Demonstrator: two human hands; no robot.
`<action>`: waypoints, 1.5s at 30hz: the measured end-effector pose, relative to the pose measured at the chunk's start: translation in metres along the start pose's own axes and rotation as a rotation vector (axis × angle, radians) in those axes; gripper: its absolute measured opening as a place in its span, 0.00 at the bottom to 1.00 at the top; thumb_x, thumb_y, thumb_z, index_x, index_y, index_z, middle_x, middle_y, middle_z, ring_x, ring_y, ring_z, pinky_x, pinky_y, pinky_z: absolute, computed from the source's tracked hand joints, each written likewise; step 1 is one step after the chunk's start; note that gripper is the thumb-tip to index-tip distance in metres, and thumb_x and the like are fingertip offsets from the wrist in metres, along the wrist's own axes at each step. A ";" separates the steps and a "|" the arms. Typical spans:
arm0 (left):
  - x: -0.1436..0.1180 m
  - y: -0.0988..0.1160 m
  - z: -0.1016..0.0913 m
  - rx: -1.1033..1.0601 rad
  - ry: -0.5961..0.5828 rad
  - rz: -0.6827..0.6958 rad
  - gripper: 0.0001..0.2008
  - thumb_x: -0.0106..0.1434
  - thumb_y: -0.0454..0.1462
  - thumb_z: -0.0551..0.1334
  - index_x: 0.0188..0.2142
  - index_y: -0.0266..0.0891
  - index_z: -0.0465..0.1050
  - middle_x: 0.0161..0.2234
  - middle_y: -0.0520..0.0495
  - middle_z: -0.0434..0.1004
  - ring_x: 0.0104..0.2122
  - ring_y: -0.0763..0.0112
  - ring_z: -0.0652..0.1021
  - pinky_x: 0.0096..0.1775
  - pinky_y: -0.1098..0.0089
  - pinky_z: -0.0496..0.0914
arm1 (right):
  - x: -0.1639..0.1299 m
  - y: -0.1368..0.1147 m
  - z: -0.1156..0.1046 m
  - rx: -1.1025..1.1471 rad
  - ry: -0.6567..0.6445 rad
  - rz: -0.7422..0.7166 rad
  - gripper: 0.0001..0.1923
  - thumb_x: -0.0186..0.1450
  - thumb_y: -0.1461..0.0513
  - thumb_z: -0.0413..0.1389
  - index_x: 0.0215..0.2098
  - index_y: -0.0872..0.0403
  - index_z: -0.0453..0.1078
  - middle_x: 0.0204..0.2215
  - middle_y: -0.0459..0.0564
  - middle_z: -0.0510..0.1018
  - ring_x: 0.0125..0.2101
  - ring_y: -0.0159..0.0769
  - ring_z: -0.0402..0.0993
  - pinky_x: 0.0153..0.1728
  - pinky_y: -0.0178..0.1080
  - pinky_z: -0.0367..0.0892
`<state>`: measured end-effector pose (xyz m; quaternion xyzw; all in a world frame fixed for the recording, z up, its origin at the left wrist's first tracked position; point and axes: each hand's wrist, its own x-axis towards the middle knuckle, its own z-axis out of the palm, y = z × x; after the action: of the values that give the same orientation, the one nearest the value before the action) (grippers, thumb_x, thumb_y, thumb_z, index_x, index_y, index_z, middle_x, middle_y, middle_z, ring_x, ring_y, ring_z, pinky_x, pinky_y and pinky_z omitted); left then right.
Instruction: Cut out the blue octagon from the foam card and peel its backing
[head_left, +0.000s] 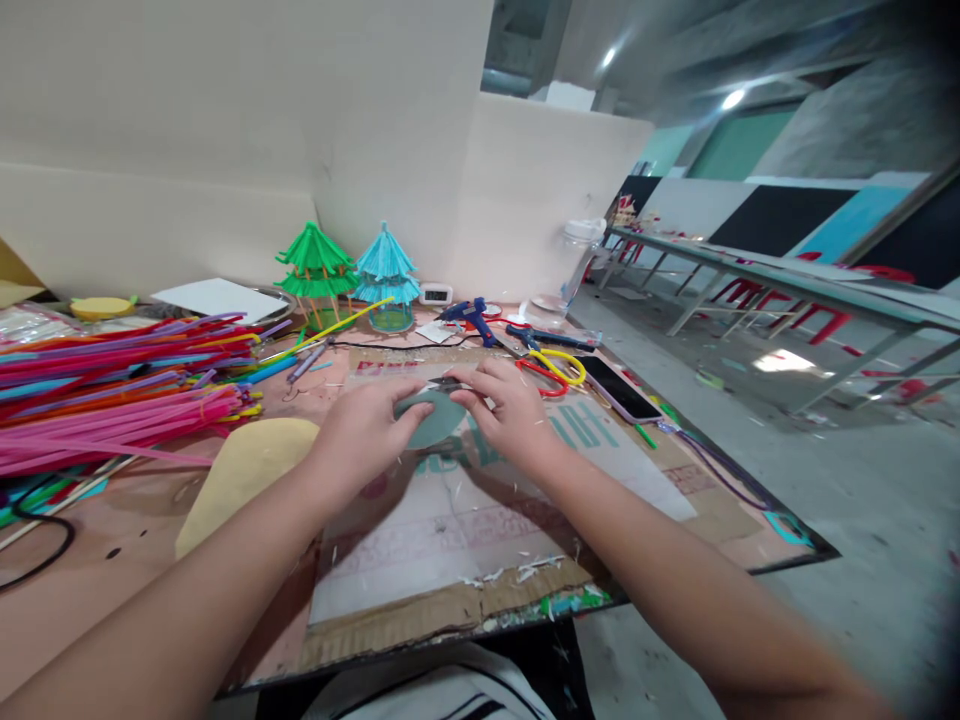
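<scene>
A round grey-green disc [435, 420] is held up over the middle of the work surface. My left hand [375, 415] pinches its left edge between thumb and fingers. At the disc's upper right edge is my right hand [499, 405], fingers bent and closed. A small dark thing [444, 384] shows between the fingertips of both hands at the disc's top; its kind is too small to tell. Below the hands lies a translucent sheet [465, 530] with green and red print, over cardboard [420, 625].
Bundles of coloured pipe cleaners [112, 380] fill the left side. Behind stand a green paper pavilion [315, 275] and a blue one [385, 270]. A blue glue gun [474, 318], yellow-handled scissors [562, 366] and a phone [621, 388] lie to the right. A yellow oval piece [251, 470] lies at left.
</scene>
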<state>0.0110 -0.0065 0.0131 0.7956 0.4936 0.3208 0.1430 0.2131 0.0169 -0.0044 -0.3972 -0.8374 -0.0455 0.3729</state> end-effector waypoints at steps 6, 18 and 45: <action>-0.001 0.001 0.000 0.010 -0.006 -0.009 0.14 0.66 0.41 0.56 0.44 0.40 0.78 0.46 0.45 0.81 0.44 0.56 0.79 0.43 0.62 0.69 | 0.000 0.000 0.002 0.007 0.008 0.013 0.17 0.69 0.53 0.51 0.46 0.52 0.77 0.30 0.52 0.75 0.34 0.40 0.69 0.36 0.41 0.64; 0.008 -0.013 -0.002 -0.127 0.059 -0.087 0.12 0.62 0.39 0.60 0.42 0.39 0.78 0.36 0.49 0.82 0.31 0.66 0.76 0.34 0.70 0.67 | 0.004 0.016 -0.007 0.214 0.007 0.181 0.15 0.68 0.57 0.53 0.48 0.54 0.75 0.40 0.53 0.81 0.41 0.40 0.75 0.42 0.42 0.68; 0.008 -0.015 -0.001 -0.109 0.054 -0.046 0.10 0.61 0.38 0.60 0.40 0.41 0.78 0.36 0.49 0.81 0.34 0.64 0.76 0.38 0.68 0.67 | 0.001 0.016 -0.001 0.171 0.005 0.163 0.13 0.69 0.56 0.53 0.44 0.50 0.78 0.31 0.50 0.78 0.36 0.39 0.72 0.37 0.41 0.66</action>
<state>0.0018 0.0072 0.0088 0.7663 0.4971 0.3652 0.1800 0.2242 0.0283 -0.0065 -0.4304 -0.8023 0.0557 0.4099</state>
